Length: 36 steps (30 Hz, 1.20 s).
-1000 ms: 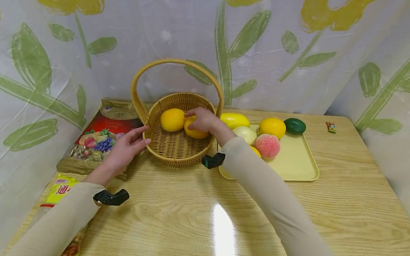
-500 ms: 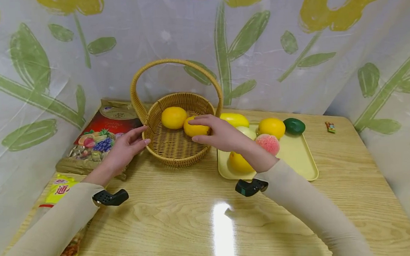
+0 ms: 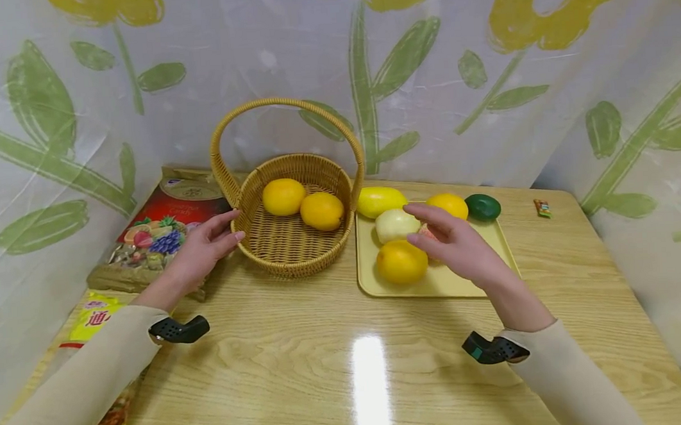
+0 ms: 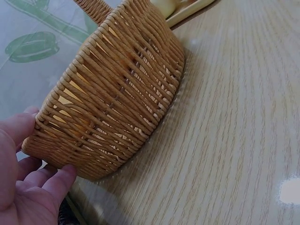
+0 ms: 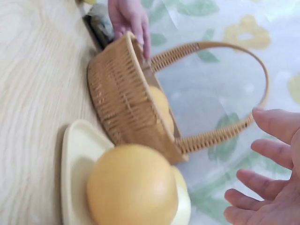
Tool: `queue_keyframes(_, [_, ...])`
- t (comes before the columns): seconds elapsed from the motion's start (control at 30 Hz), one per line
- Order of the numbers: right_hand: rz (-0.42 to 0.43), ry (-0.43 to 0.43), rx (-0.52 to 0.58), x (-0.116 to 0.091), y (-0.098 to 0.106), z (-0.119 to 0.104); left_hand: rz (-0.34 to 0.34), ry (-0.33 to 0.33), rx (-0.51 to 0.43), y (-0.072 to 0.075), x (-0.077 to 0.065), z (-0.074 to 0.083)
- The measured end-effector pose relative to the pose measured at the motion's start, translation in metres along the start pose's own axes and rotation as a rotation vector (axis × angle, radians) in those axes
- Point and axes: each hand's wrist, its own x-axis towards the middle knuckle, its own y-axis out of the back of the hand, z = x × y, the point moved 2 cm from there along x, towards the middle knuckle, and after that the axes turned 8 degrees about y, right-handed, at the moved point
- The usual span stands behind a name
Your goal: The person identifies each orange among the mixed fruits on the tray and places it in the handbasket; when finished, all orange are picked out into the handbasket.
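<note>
My left hand (image 3: 200, 249) holds the left rim of a woven wicker basket (image 3: 288, 266) with a tall arched handle. In the left wrist view its fingers lie against the basket wall (image 4: 117, 93). Two oval yellow-orange fruits (image 3: 322, 211) rest side by side inside. Over the pale yellow tray (image 3: 448, 289) hovers my right hand (image 3: 463, 244), fingers spread and holding nothing. Below and around it lie a yellow-orange fruit (image 3: 402, 262), a pale green fruit (image 3: 396, 225), a long yellow fruit (image 3: 382, 202), another yellow-orange fruit (image 3: 448, 205) and a dark green fruit (image 3: 483, 207). A pink peach (image 3: 427, 232) is mostly hidden behind the hand.
A red and gold candy bag (image 3: 186, 201) lies left of the basket. Nearer, a yellow food packet (image 3: 94, 315) is partly covered by the left sleeve. One small wrapped candy (image 3: 542, 208) sits at the back right. A flower-printed curtain (image 3: 427, 105) surrounds the wooden table (image 3: 279, 370).
My right hand has let go of the right-hand fruit in the basket and moved right, over the tray. The left hand has stayed at the basket rim.
</note>
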Motion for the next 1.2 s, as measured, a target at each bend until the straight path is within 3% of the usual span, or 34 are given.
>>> queue_keyframes(0.3, [0.083,-0.056,0.011,-0.029,0.018,0.029,0.0,-0.005,-0.005,0.0,-0.002,0.001])
queue_keyframes(0.53, [0.056,-0.077,0.09,-0.04,0.015,0.041,-0.002,-0.014,-0.018,0.0,-0.001,0.001])
queue_keyframes(0.97, [0.009,-0.046,0.232,-0.038,-0.003,0.051,-0.004,-0.015,-0.006,0.0,0.0,-0.001])
queue_keyframes(1.2, [-0.014,-0.045,0.226,-0.034,-0.012,0.062,-0.006,-0.012,-0.02,0.0,0.001,-0.002])
